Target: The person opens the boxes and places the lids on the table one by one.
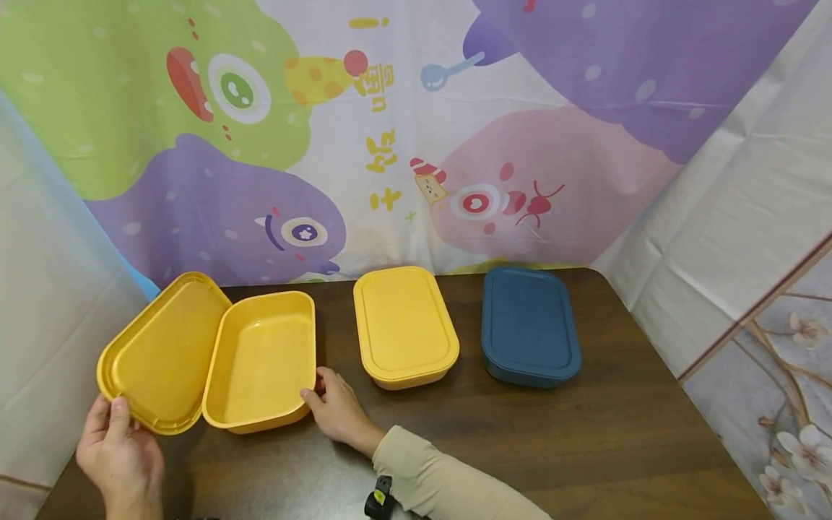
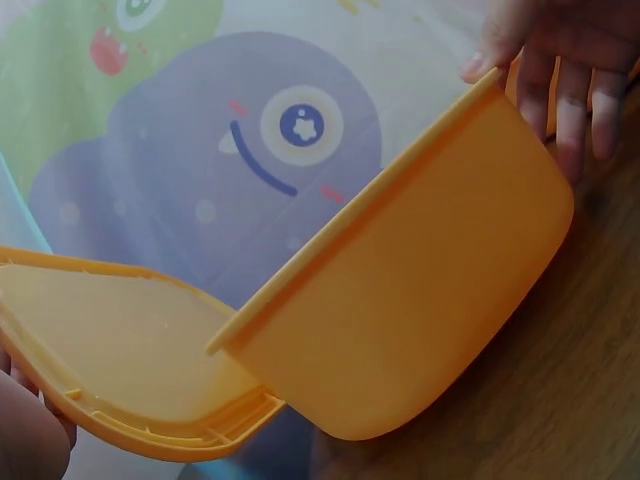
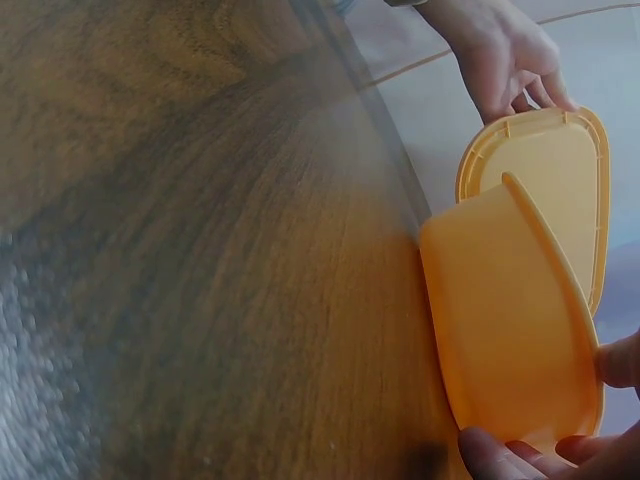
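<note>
My left hand [image 1: 123, 451] pinches the near edge of a yellow lid [image 1: 172, 354], thumb on its inner face. The lid is tilted up beside an uncovered yellow lunch box [image 1: 266, 361], its ribbed underside turned toward the box. Nothing lies inside the box, which sits on the table. At the box's right wall, my right hand [image 1: 341, 408] grips the rim, thumb over the top and fingers along the outside. The left wrist view shows the box's outer wall [image 2: 400, 270] close up, with the lid [image 2: 120, 350] to its left.
Right of the open box stands a lidded yellow box [image 1: 406, 325], and farther right a lidded dark blue box [image 1: 529, 325]. All are on a dark wooden table [image 1: 617, 419]. A cartoon-printed cloth [image 1: 390, 238] hangs behind, with pale cloth along both sides.
</note>
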Demonstrator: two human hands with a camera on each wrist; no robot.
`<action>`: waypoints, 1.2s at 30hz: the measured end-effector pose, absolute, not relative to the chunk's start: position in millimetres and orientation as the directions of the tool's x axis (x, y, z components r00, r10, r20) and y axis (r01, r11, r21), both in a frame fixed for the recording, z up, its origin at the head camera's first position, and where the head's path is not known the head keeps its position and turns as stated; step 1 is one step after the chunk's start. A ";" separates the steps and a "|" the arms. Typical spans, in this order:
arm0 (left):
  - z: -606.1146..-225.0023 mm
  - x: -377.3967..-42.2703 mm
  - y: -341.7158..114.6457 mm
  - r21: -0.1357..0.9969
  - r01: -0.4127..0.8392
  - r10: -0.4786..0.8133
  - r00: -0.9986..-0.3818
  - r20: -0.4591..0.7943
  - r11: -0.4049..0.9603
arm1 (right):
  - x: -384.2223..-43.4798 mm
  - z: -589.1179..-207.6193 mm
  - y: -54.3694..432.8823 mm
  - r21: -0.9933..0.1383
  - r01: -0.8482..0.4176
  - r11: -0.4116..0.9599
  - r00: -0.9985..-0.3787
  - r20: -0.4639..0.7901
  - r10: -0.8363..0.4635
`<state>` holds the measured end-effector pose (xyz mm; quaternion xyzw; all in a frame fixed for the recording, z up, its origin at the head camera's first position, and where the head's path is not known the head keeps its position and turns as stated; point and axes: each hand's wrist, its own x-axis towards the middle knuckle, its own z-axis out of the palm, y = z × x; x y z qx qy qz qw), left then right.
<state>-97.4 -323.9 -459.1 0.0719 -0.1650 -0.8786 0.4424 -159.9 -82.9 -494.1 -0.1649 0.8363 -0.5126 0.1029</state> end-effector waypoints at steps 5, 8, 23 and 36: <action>-459.8 -96.2 -324.3 0.426 0.751 -0.824 -0.566 0.024 -0.504 | -160.3 -494.5 -83.3 -0.887 -0.170 0.428 -0.926 -0.006 -0.378; -459.7 -96.2 -323.5 0.538 0.746 -0.866 -0.497 0.059 -0.392 | -160.3 -494.6 -83.4 -0.888 -0.168 0.429 -0.926 -0.007 -0.377; -461.5 -92.6 -328.8 0.775 0.607 -0.905 -0.409 0.115 -0.176 | -160.5 -495.1 -83.4 -0.887 -0.175 0.428 -0.926 0.000 -0.378; -463.5 -89.2 -332.8 0.807 0.571 -0.910 -0.399 0.112 -0.151 | -160.2 -494.7 -83.2 -0.892 -0.167 0.421 -0.924 -0.007 -0.382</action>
